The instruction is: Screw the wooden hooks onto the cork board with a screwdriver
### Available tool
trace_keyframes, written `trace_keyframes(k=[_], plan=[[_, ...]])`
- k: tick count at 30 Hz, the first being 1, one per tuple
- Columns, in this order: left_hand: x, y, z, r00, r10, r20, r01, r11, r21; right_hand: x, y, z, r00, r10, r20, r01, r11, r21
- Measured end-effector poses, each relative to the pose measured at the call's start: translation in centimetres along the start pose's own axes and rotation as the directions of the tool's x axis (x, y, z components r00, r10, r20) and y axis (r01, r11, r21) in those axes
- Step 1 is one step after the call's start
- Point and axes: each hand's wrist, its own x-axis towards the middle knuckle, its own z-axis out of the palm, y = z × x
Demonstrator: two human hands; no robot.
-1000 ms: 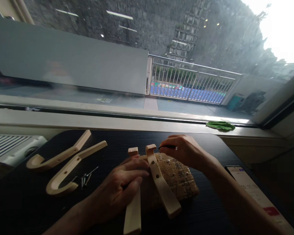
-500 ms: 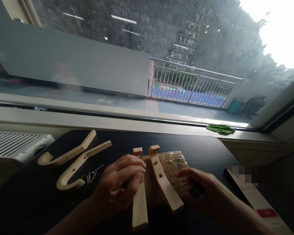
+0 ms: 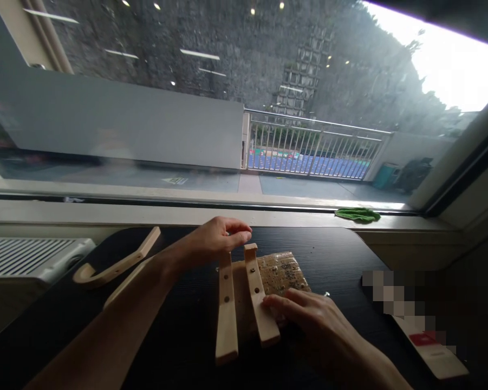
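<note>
Two pale wooden hook-ended pieces with drilled holes lie side by side on a tape-covered cardboard block (image 3: 284, 271). My left hand (image 3: 223, 234) is over the far end of the left wooden piece (image 3: 226, 319), hiding its hook; thumb and forefinger are apart. Fingertips of my right hand (image 3: 304, 311) touch the edge of the right wooden piece (image 3: 264, 311), which has a dark fastener (image 3: 252, 270) in its upper hole. A small shiny tip (image 3: 327, 294) shows past the right hand; the black handle seen in that palm earlier is hidden now.
At the left lie another curved wooden piece (image 3: 117, 268) and a second one (image 3: 125, 284) partly under my left forearm. A long pale box-like object (image 3: 434, 346) lies at the right. Beyond the black table (image 3: 308, 238) are a windowsill, a green cloth (image 3: 357, 215) and a radiator (image 3: 40, 260).
My left hand has moved up and away to the far hook ends. The right wooden piece has swung nearer to parallel with the left one, and my right hand has moved left onto it.
</note>
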Motion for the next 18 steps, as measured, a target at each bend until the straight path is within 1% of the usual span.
trace_keyframes(k=[1, 3, 5, 6, 7, 9, 11, 12, 14, 18], plan=[[0.2, -0.3, 0.1, 0.999, -0.001, 0.050, 0.002, 1.000, -0.013, -0.1, -0.2, -0.8, 1.000, 0.014, -0.028, -0.013, 0.999, 0.034], [0.5, -0.8, 0.3, 0.995, -0.005, 0.099, 0.009, 0.999, -0.035, 0.0, -0.7, -3.1, 0.996, 0.061, -0.070, -0.052, 0.991, 0.123], [0.7, -1.2, 0.5, 0.987, -0.015, 0.157, 0.024, 0.998, -0.057, 1.1, -1.4, -5.7, 0.992, 0.073, -0.103, -0.053, 0.982, 0.183], [0.8, -1.3, 0.6, 0.983, -0.024, 0.185, 0.036, 0.997, -0.064, 2.0, -1.7, -6.9, 0.991, 0.045, -0.124, -0.019, 0.979, 0.203], [0.8, -1.4, 0.6, 0.978, -0.031, 0.206, 0.046, 0.997, -0.069, 3.1, -2.1, -7.9, 0.984, 0.015, -0.176, 0.026, 0.973, 0.231], [0.8, -1.5, 0.7, 0.973, -0.037, 0.228, 0.055, 0.996, -0.073, 5.7, -2.6, -9.2, 0.964, -0.072, -0.257, 0.144, 0.951, 0.274], [0.9, -1.7, 0.9, 0.971, -0.025, 0.237, 0.043, 0.997, -0.071, 7.9, -2.7, -9.4, 0.944, -0.149, -0.295, 0.222, 0.948, 0.230], [0.9, -1.8, 1.0, 0.970, -0.017, 0.241, 0.034, 0.997, -0.064, 8.7, -2.6, -9.3, 0.941, -0.169, -0.292, 0.234, 0.950, 0.208], [0.9, -1.9, 1.1, 0.970, -0.015, 0.242, 0.026, 0.999, -0.042, 9.5, -2.3, -8.7, 0.951, -0.159, -0.267, 0.215, 0.956, 0.198], [0.8, -2.1, 1.0, 0.965, -0.051, 0.258, 0.065, 0.997, -0.048, 9.3, -1.4, -7.5, 0.977, -0.088, -0.194, 0.129, 0.968, 0.214]])
